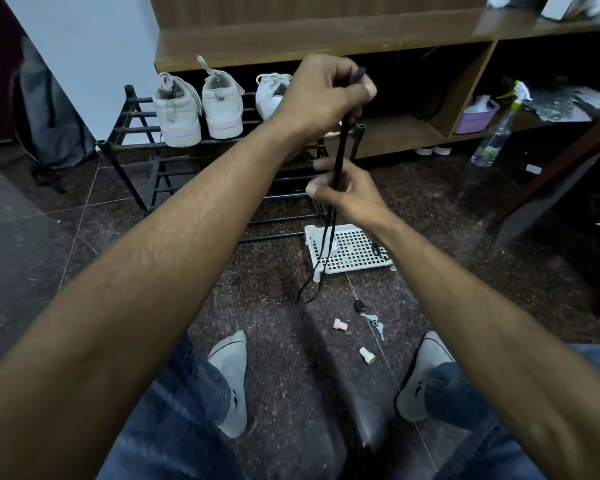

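As the left hand grips the black cord, the right hand pinches it below.

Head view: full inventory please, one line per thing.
cord: 1, black, stretched between both hands, tail hanging to floor
shoes: 3, off-white, rack's top tier
shoe rack: 1, black, below shelf unit
shelf unit: 1, brown wood, back
perforated tray: 1, white, floor under right hand
key: 1, black head, floor
small caps: 2, pink and green-tipped, floor between feet
spray bottle: 1, clear, right
basket: 1, purple, shelf
backpack: 1, grey, left
left hand: grips cord top
right hand: pinches cord lower
socked feet: 2, grey, floor
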